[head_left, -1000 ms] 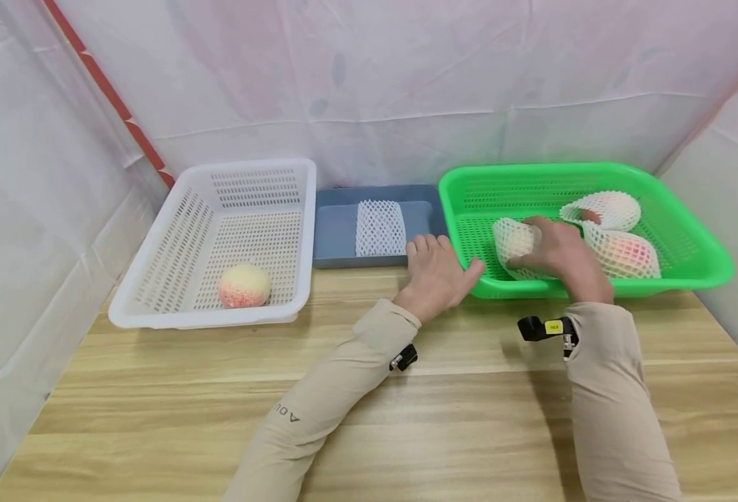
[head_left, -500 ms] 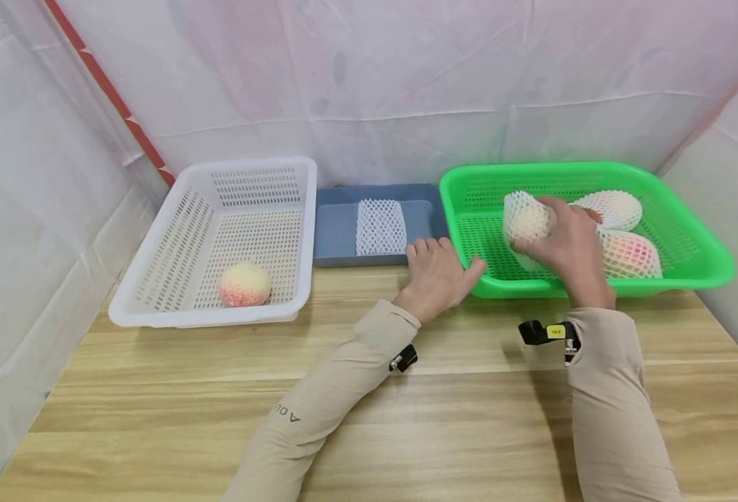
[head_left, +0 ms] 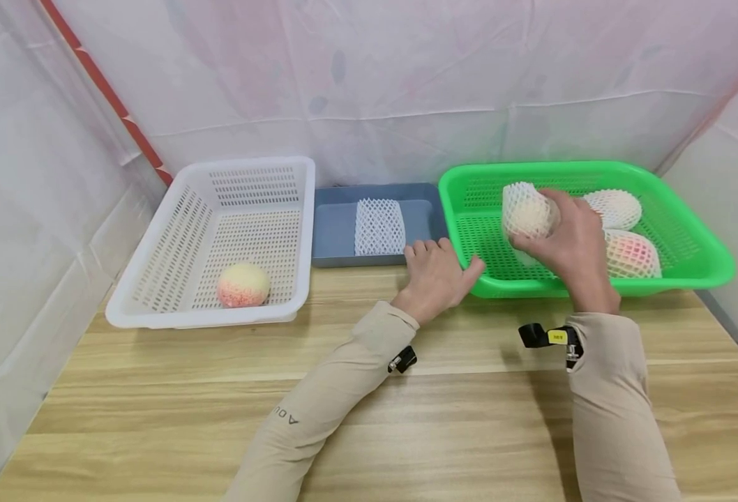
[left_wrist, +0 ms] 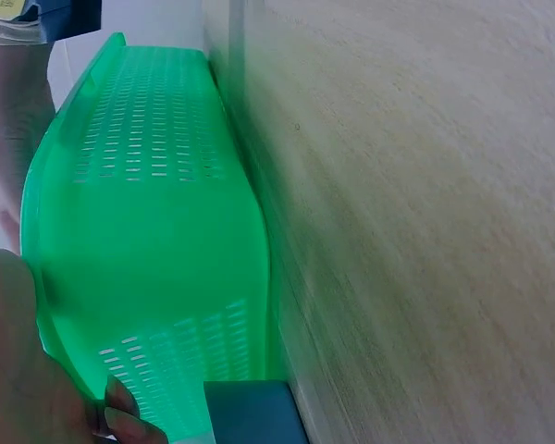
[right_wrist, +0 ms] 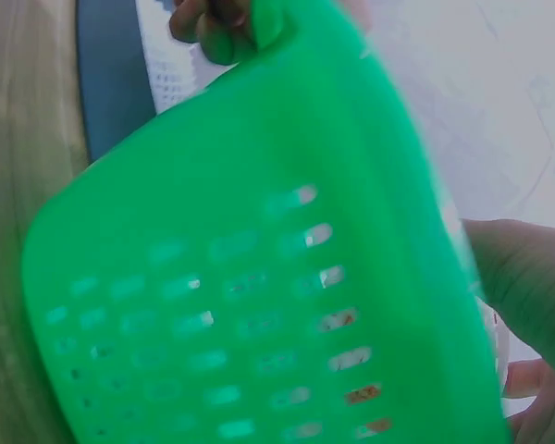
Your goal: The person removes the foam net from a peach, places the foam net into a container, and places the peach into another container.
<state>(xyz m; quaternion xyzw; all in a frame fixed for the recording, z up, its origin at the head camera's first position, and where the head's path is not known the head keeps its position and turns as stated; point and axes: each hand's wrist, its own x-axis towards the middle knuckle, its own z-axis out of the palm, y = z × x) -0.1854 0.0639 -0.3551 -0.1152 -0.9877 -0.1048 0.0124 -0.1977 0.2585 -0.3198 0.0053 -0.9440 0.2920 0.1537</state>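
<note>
In the head view my right hand grips a pale peach in a white foam net, lifted off the floor of the green basket. The net's left end stands loose past the fruit. My left hand holds the basket's front left corner; in the right wrist view its fingertips curl round the green rim. Two more netted peaches lie in the basket's right half, one pale and one pinkish. In the right wrist view the basket wall hides most of the held peach.
A white basket at the left holds one bare peach. Between the baskets stands a grey tray with a flat foam net in it. A wooden table carries everything, with white sheeting behind.
My right hand has raised the netted peach up from the basket floor, away from the two others. The left hand has stayed at the basket corner.
</note>
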